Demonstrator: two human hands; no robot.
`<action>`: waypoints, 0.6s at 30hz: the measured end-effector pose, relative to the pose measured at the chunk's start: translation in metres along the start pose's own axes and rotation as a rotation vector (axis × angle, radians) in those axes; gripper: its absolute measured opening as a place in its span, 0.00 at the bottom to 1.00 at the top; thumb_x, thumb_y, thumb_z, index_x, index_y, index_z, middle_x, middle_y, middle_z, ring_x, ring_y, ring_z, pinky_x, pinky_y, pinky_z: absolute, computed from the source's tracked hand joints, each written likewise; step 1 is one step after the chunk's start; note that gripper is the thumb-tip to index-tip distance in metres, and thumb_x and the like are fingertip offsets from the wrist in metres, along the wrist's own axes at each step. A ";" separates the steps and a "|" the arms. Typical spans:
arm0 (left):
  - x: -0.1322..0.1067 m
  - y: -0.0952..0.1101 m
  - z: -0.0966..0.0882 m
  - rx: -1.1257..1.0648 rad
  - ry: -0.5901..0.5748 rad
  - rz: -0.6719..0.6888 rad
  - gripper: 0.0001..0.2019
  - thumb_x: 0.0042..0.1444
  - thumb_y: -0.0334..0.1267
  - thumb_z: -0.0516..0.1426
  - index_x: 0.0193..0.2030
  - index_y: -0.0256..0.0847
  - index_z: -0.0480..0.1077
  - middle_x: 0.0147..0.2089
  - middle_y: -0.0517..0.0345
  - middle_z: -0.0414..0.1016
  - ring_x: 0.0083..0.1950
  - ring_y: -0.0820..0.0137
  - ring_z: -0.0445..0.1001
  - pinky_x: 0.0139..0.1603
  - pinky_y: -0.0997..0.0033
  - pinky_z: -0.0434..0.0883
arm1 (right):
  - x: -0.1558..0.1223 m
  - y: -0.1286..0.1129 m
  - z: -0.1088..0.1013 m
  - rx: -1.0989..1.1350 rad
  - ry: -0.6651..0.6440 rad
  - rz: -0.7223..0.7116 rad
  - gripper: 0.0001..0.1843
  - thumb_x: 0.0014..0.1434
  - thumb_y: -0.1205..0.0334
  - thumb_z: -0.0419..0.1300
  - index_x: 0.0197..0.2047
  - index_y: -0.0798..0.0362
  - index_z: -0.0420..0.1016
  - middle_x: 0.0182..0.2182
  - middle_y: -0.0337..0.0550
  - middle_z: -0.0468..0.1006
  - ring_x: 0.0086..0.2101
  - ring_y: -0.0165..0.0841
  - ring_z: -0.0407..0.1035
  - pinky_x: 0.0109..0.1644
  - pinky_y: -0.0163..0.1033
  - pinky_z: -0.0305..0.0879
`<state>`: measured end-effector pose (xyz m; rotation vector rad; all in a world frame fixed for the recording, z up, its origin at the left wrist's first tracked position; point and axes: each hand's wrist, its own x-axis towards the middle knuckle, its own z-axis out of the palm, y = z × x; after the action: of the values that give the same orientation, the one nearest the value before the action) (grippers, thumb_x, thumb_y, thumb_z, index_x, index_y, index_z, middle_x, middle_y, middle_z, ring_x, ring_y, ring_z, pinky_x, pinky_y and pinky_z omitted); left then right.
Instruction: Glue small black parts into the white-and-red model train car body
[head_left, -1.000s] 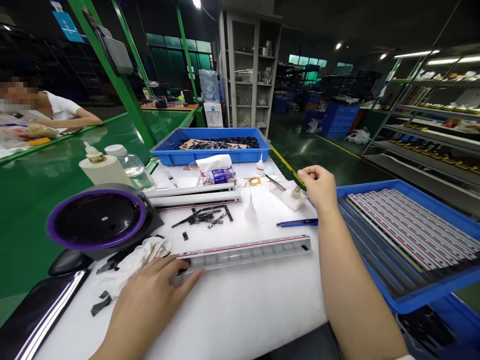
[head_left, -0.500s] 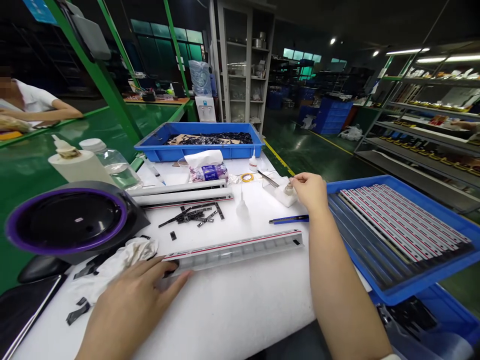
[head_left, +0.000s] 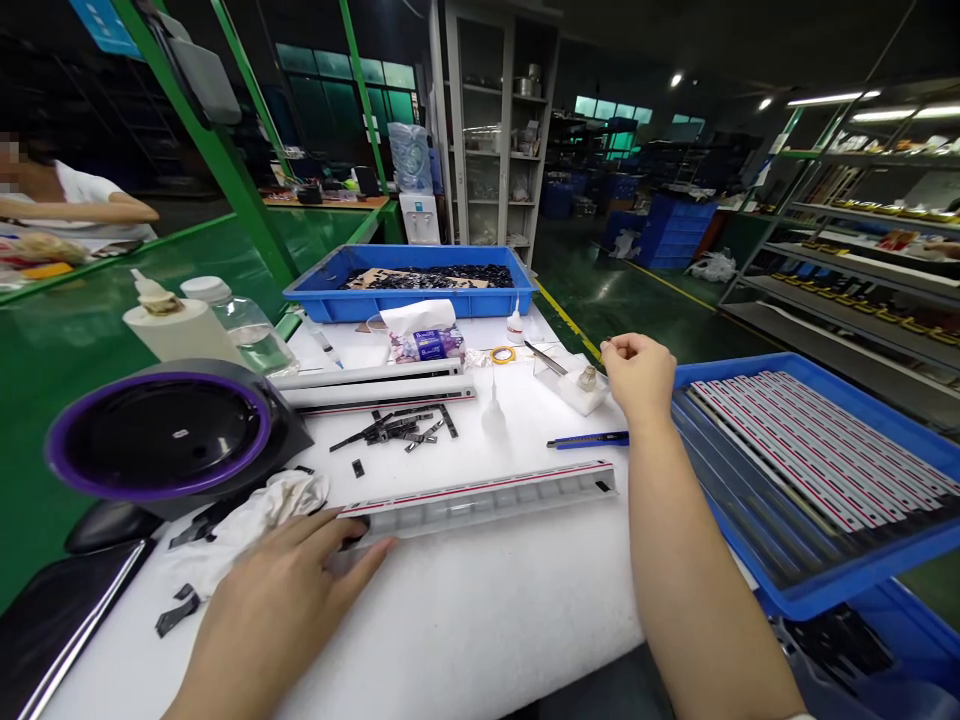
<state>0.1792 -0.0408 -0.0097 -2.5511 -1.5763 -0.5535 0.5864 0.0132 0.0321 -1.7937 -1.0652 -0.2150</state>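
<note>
A long grey strip with a red line (head_left: 487, 495) lies across the white table (head_left: 480, 620). My left hand (head_left: 292, 585) rests flat on the table with its fingers spread, touching the strip's left end. My right hand (head_left: 637, 375) hovers just right of a small white block (head_left: 577, 390) that carries a small metal piece. Its fingers are pinched together; anything between them is too small to make out. A blue-handled knife (head_left: 589, 440) lies just below that hand.
A blue tray of striped strips (head_left: 817, 455) sits at the right. Another blue tray (head_left: 412, 285) stands at the back. A purple-rimmed round device (head_left: 161, 435), bottles (head_left: 180, 325), a white cloth (head_left: 270, 505), loose black pieces (head_left: 397, 430) and two more strips (head_left: 375, 385) occupy the left. Another person (head_left: 67, 200) sits far left.
My right hand dipped to the small white block, then lifted slightly away with pinched fingers. My left hand stayed on the strip's end. The view shifted slightly.
</note>
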 end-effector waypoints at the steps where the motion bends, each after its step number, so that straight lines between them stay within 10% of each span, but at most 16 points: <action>1: 0.000 0.000 0.000 0.001 0.000 0.000 0.23 0.59 0.60 0.50 0.37 0.44 0.77 0.40 0.52 0.78 0.43 0.57 0.75 0.43 0.58 0.69 | 0.000 0.000 0.000 -0.010 -0.011 -0.020 0.10 0.52 0.58 0.59 0.29 0.54 0.79 0.22 0.39 0.74 0.26 0.32 0.67 0.37 0.38 0.59; 18: -0.003 0.000 0.004 0.021 0.009 0.005 0.22 0.58 0.59 0.52 0.36 0.44 0.76 0.38 0.53 0.78 0.41 0.60 0.75 0.41 0.61 0.69 | -0.007 0.005 0.009 -0.018 -0.045 0.024 0.12 0.51 0.56 0.59 0.28 0.53 0.80 0.21 0.40 0.74 0.26 0.34 0.67 0.37 0.40 0.59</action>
<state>0.1788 -0.0421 -0.0142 -2.5330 -1.5644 -0.5448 0.5831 0.0164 0.0210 -1.8339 -1.0760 -0.1708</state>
